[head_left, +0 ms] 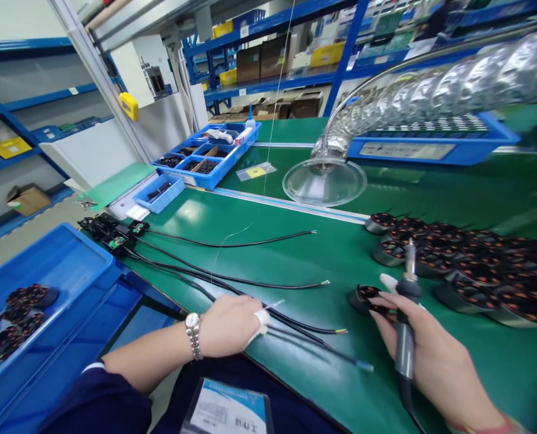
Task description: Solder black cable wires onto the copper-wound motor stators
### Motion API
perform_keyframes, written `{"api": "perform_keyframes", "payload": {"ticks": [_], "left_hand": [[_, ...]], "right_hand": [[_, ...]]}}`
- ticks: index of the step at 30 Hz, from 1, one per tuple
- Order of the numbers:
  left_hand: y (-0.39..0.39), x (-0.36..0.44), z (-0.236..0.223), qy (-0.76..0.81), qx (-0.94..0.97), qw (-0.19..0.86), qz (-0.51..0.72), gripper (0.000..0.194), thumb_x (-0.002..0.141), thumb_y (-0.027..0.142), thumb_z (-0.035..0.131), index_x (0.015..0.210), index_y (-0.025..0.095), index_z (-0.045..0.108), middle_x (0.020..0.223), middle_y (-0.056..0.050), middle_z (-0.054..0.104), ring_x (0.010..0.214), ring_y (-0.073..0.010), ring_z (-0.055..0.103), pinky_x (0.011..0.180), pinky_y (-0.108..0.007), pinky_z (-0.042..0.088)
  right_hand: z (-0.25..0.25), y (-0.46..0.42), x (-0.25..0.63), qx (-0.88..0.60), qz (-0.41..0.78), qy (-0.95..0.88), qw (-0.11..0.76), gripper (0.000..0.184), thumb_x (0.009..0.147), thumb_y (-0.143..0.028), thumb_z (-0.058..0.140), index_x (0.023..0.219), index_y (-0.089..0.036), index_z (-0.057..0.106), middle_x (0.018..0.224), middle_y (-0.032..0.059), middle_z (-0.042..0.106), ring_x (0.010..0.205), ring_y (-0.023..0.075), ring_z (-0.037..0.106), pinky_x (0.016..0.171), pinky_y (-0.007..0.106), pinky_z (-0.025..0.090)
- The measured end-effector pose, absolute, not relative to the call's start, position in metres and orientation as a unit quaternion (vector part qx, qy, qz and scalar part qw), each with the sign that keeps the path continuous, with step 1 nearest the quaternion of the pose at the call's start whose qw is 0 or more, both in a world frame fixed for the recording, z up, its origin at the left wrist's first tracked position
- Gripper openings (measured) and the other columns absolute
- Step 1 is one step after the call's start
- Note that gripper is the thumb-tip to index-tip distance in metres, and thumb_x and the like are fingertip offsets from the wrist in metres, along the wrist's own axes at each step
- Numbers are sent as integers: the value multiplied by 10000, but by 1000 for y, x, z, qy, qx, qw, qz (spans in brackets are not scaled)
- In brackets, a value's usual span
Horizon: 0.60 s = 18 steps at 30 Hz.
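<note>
Right fingers (389, 300) are closed around a soldering iron (404, 349), its long axis running away from the wearer (tip foremost).

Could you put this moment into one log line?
left hand: over black cables | right hand: at coil-wound part, holding soldering iron tip up | beyond: clear funnel

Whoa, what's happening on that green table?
A person is working with both hands. The left hand lies over some long, thin black cables. The right hand holds a grey, pen-shaped soldering iron, pointing up, and also touches a round black part with copper-coloured coils. More round coil parts sit together on the green table, at the right.
</note>
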State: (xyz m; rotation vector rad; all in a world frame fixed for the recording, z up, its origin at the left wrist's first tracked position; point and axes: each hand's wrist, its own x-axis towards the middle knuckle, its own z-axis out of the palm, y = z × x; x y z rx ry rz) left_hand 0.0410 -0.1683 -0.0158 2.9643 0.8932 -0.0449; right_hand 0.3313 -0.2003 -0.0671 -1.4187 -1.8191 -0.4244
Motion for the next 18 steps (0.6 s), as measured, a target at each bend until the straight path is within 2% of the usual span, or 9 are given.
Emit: {"api": "perform_keyframes", "payload": {"ticks": [2, 5, 8, 10, 13, 18], "left_hand": [[-176, 37, -21, 278, 958, 57, -49, 214, 884, 316, 412, 809, 191, 569, 791, -11, 597, 682, -144, 552, 532, -249, 380], [-177, 32, -26, 299, 950, 91, -23, 220, 893, 353, 399, 900, 217, 571, 831, 0, 605, 724, -136, 566, 582, -237, 406], [-160, 27, -24, 355, 933, 66, 6, 222, 902, 340, 385, 980, 228, 559, 925, -21, 605, 835, -153, 565, 685, -248, 426], [-145, 23, -21, 407, 912, 40, -11, 183, 886, 303, 425, 957, 215, 569, 956, -41, 596, 864, -173, 561, 690, -263, 431], [-130, 16, -18, 420, 905, 57, -43, 142, 867, 291, 465, 899, 215, 580, 906, -23, 604, 831, -170, 571, 664, -254, 430], [-140, 5, -9, 406, 912, 52, -14, 172, 871, 323, 446, 892, 219, 581, 858, -16, 613, 813, -166, 563, 689, -252, 418]], "right_hand": [[-66, -201, 331, -557, -163, -716, 388, 278, 837, -305, 482, 1084, -179, 505, 911, 102, 669, 720, 218, 677, 734, 324, 552], [-66, -201, 331, -558, -154, -716, 391, 280, 834, -305, 485, 1083, -179, 505, 928, 103, 666, 743, 224, 676, 746, 332, 548], [-66, -202, 331, -561, -156, -713, 391, 282, 834, -310, 482, 1086, -184, 503, 918, 99, 667, 729, 225, 675, 718, 332, 551], [-67, -201, 331, -561, -159, -711, 392, 289, 836, -321, 478, 1094, -192, 502, 897, 90, 669, 704, 219, 674, 705, 328, 552], [-67, -200, 331, -561, -160, -714, 387, 303, 842, -350, 461, 1104, -203, 498, 901, 82, 668, 683, 213, 673, 689, 323, 554], [-69, -199, 332, -567, -149, -718, 376, 323, 850, -383, 436, 1104, -193, 493, 938, 100, 659, 700, 224, 673, 697, 340, 553]]}}
